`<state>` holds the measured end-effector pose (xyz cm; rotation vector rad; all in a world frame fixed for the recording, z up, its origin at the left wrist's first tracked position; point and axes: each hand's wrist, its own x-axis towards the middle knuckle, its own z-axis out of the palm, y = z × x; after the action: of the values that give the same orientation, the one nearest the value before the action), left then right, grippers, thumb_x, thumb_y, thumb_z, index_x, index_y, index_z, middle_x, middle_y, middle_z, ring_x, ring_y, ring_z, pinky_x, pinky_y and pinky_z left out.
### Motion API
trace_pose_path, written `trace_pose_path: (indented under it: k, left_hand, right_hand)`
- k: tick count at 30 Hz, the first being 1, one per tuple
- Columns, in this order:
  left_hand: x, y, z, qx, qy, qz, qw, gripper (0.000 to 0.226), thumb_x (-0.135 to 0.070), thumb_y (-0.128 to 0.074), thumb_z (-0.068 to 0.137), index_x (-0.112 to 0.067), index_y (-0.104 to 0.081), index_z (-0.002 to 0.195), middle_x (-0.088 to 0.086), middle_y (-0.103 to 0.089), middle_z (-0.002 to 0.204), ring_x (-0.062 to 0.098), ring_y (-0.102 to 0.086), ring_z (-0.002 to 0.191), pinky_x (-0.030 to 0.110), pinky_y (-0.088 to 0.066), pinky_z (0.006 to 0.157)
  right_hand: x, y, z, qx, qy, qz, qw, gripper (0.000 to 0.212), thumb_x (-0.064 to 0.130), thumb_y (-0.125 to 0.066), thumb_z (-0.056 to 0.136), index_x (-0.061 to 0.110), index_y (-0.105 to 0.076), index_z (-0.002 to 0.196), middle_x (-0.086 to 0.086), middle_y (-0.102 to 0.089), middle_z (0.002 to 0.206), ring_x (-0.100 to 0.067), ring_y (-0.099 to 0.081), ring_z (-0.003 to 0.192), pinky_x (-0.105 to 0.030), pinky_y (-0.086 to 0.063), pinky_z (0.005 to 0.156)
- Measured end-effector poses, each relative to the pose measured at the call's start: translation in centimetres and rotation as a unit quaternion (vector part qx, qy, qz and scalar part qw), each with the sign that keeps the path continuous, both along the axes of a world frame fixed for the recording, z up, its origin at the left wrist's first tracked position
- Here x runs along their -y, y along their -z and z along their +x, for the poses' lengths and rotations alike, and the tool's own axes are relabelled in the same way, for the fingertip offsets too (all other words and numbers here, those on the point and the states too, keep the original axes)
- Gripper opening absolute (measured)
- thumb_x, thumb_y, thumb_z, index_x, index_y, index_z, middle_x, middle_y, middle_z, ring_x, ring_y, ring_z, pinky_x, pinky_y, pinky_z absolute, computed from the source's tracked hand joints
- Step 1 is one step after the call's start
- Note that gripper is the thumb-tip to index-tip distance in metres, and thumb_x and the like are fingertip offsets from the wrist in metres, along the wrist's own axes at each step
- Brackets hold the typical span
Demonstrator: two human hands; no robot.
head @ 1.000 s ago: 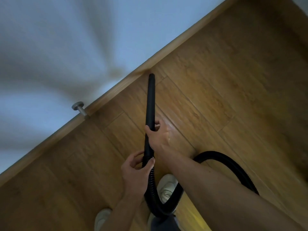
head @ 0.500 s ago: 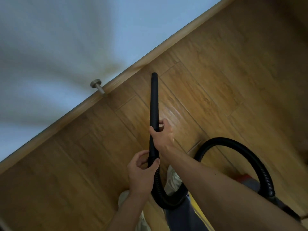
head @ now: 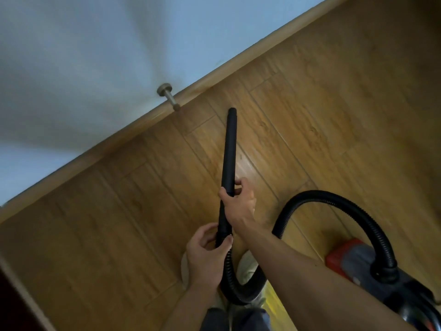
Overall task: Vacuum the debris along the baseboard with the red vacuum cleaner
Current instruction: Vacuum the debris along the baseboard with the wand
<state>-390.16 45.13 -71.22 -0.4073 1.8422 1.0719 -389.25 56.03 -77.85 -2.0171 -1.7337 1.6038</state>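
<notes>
Fingers [head: 241, 183] of the right hand [head: 239, 204] curl round the black wand [head: 229, 149] at mid-length; the left hand [head: 205, 255] grips its lower end, where the ribbed hose [head: 319, 195] begins. The wand's tip points at the floor [head: 334, 115] near the baseboard [head: 238, 63] — contact unclear. The red vacuum cleaner [head: 341, 256] sits to the right, cut off by the frame edge — debris is too blurred to make out.

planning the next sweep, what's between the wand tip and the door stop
Just bare wood floor between wand tip and door stop, in the head view.
</notes>
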Motion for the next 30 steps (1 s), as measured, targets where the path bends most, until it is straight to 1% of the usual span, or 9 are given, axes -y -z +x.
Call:
trace_pose_path:
  k: [3,9,12,14,16,20,25,28,30]
  left_hand:
    - [1.6,0.1,1.2,0.004,-0.02,-0.01,1.0,0.03,-0.003,-0.084,0.072,-0.022,-0.069,0.09,0.0,-0.076,0.085,0.017,-0.074,0.078,0.034,-0.06,0.075]
    - [4.1,-0.1,2.6,0.013,-0.102,-0.037,0.994,0.031,-0.011,-0.086,0.072,-0.024,-0.068,0.094,0.005,-0.075,0.091,0.022,-0.072,0.087,0.043,-0.061,0.078]
    - [5.1,-0.8,3.3,0.032,-0.173,-0.033,0.984,0.031,-0.009,-0.083,0.075,-0.026,-0.065,0.093,0.003,-0.074,0.088,0.02,-0.072,0.083,0.033,-0.058,0.067]
    - [5.7,-1.4,3.9,0.048,-0.207,-0.026,0.977,0.031,-0.005,-0.081,0.077,-0.025,-0.064,0.094,0.002,-0.075,0.084,0.018,-0.071,0.079,0.028,-0.054,0.063]
    - [6.3,-1.8,5.0,0.056,-0.222,-0.023,0.973,0.031,-0.002,-0.081,0.076,-0.023,-0.066,0.094,0.001,-0.075,0.084,0.018,-0.072,0.08,0.028,-0.055,0.066]
    - [7.2,-2.4,7.0,0.058,-0.235,-0.018,0.97,0.029,0.0,-0.081,0.074,-0.02,-0.069,0.09,0.002,-0.076,0.084,0.017,-0.072,0.082,0.033,-0.058,0.075]
    - [8.5,-2.1,7.8,0.065,-0.293,-0.021,0.953,0.03,0.001,-0.082,0.072,-0.021,-0.07,0.089,-0.001,-0.076,0.08,0.014,-0.072,0.078,0.031,-0.057,0.072]
    - [9.8,-2.0,7.2,0.06,-0.341,-0.021,0.938,0.03,0.001,-0.081,0.074,-0.022,-0.069,0.088,0.0,-0.075,0.082,0.016,-0.071,0.079,0.029,-0.056,0.069]
    - [10.9,-1.7,6.8,0.055,-0.372,-0.02,0.926,0.029,0.002,-0.08,0.075,-0.02,-0.068,0.089,0.002,-0.074,0.083,0.017,-0.071,0.078,0.024,-0.053,0.061]
  right_hand:
    - [1.6,-0.2,0.8,-0.002,-0.026,-0.005,1.0,0.026,0.024,-0.07,0.09,0.015,-0.054,0.108,0.008,-0.059,0.077,-0.003,-0.057,0.058,-0.014,-0.042,0.043]
    - [4.3,-0.3,0.2,-0.025,-0.119,-0.013,0.992,0.025,0.024,-0.071,0.089,0.019,-0.055,0.106,0.008,-0.06,0.079,-0.003,-0.059,0.063,-0.016,-0.046,0.05]
    - [5.7,-0.4,-0.3,-0.037,-0.177,-0.041,0.983,0.028,0.028,-0.071,0.089,0.018,-0.056,0.111,0.002,-0.064,0.085,-0.015,-0.065,0.073,-0.03,-0.056,0.061]
    - [6.6,-0.5,0.2,-0.038,-0.204,-0.048,0.977,0.03,0.029,-0.07,0.089,0.017,-0.057,0.114,-0.003,-0.066,0.091,-0.019,-0.066,0.08,-0.037,-0.058,0.07]
    - [7.4,-0.7,1.3,-0.036,-0.216,-0.041,0.975,0.03,0.029,-0.07,0.089,0.016,-0.058,0.113,-0.002,-0.066,0.09,-0.016,-0.065,0.077,-0.033,-0.057,0.068]
    - [8.2,-1.1,3.2,-0.037,-0.224,-0.033,0.973,0.024,0.025,-0.07,0.09,0.016,-0.058,0.109,0.005,-0.061,0.082,-0.007,-0.061,0.069,-0.018,-0.048,0.056]
    - [10.0,-0.4,3.3,-0.027,-0.268,-0.022,0.963,0.029,0.028,-0.071,0.089,0.015,-0.057,0.111,-0.001,-0.063,0.091,-0.015,-0.062,0.079,-0.021,-0.047,0.061]
    - [11.9,-0.3,1.9,-0.037,-0.316,-0.01,0.948,0.026,0.026,-0.072,0.088,0.015,-0.058,0.107,0.005,-0.061,0.083,-0.009,-0.058,0.07,-0.015,-0.045,0.055]
    - [13.3,-0.1,0.8,-0.039,-0.352,-0.008,0.935,0.024,0.026,-0.072,0.088,0.016,-0.057,0.105,0.01,-0.06,0.08,-0.006,-0.059,0.067,-0.019,-0.05,0.058]
